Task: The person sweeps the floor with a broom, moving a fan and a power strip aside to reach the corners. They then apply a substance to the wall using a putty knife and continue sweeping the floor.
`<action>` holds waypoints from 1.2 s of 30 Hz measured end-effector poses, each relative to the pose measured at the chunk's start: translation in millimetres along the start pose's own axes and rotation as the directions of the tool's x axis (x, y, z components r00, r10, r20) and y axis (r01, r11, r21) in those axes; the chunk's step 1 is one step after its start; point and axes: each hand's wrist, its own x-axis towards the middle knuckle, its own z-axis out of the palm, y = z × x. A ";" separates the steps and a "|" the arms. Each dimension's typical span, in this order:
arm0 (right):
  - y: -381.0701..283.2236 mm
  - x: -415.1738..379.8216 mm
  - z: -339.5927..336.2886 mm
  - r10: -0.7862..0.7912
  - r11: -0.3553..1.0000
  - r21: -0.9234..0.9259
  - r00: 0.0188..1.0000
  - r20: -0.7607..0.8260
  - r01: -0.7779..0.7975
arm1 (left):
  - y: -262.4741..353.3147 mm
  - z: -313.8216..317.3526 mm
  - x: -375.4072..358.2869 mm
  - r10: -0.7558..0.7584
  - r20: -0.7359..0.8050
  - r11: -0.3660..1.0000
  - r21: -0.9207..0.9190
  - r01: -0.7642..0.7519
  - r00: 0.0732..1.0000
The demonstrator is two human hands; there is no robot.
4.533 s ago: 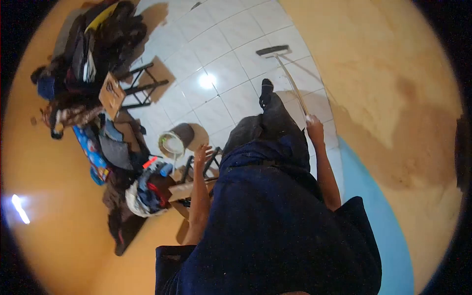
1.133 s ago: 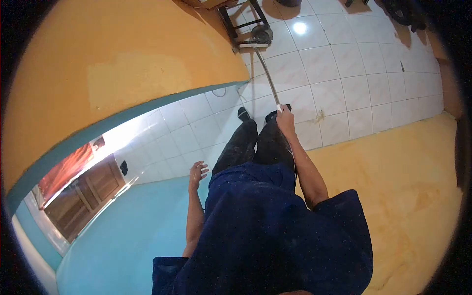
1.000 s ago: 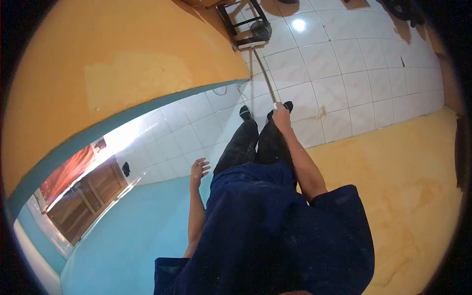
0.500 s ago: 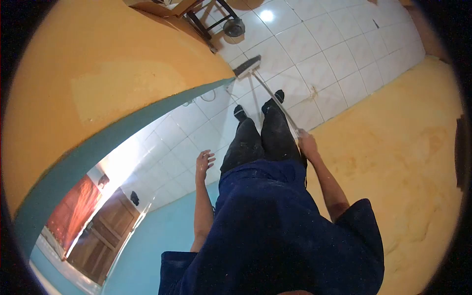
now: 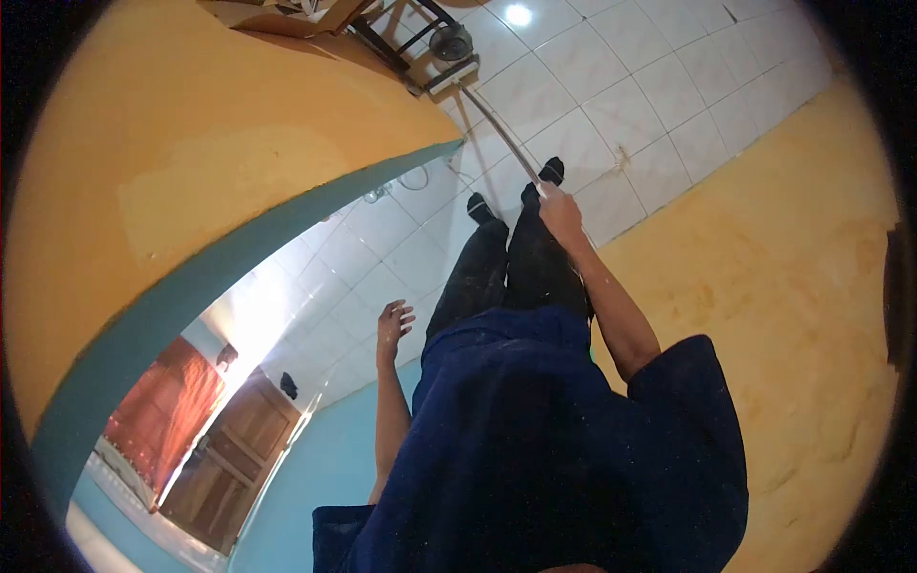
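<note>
Right now I have the right hand (image 5: 562, 216) clenched around the top of the broom's handle (image 5: 506, 136). Ahead of those fingers, the broom head (image 5: 453, 77) lies on the tiled floor (image 5: 611, 115), near a dark round object (image 5: 450, 43). I see the left hand (image 5: 393, 327) empty, its fingers loosely parted, well apart from the handle.

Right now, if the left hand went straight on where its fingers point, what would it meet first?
The left hand would probably meet the left trouser leg first, though depth is unclear.
</note>
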 end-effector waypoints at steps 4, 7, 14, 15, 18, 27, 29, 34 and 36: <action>21.9 -7.2 0.8 -0.062 0.998 -0.001 0.998 0.001 0.062 | 0.1 -6.6 -8.3 -0.056 -0.027 0.998 0.013 0.056 0.998; 62.1 -47.1 -26.7 0.057 0.993 -0.106 0.995 0.081 -0.048 | -0.4 -4.1 -1.4 -0.065 -0.002 0.998 0.008 0.065 0.998; 103.0 -98.1 -103.9 0.178 0.973 -0.173 0.971 0.159 -0.150 | 28.6 17.0 21.4 -0.021 0.070 0.999 0.027 0.019 0.997; 86.5 -96.9 -114.9 0.174 0.971 -0.188 0.974 0.146 -0.145 | 31.9 17.4 23.5 -0.006 0.085 1.000 0.031 0.003 0.996; 89.7 -87.0 -98.8 0.032 0.996 -0.081 0.998 0.049 -0.028 | 45.8 19.1 20.3 0.077 0.089 0.996 0.035 -0.080 0.993; 51.3 38.0 -14.4 -0.077 0.997 -0.005 0.996 0.042 0.077 | 60.4 0.5 -12.3 0.042 -0.001 0.995 0.094 -0.041 0.999; 57.7 23.4 -30.8 -0.026 0.999 -0.038 0.995 0.092 0.030 | 62.8 3.4 -12.2 0.053 0.010 0.994 0.092 -0.054 0.999; 111.4 -50.2 -74.6 0.111 0.978 -0.199 0.967 0.228 -0.065 | 51.3 15.6 7.9 -0.052 0.058 0.995 0.090 0.047 0.997; 127.6 -81.8 -99.8 0.139 0.957 -0.279 0.967 0.215 -0.076 | 54.4 24.0 15.6 -0.049 0.084 0.995 0.087 0.042 0.995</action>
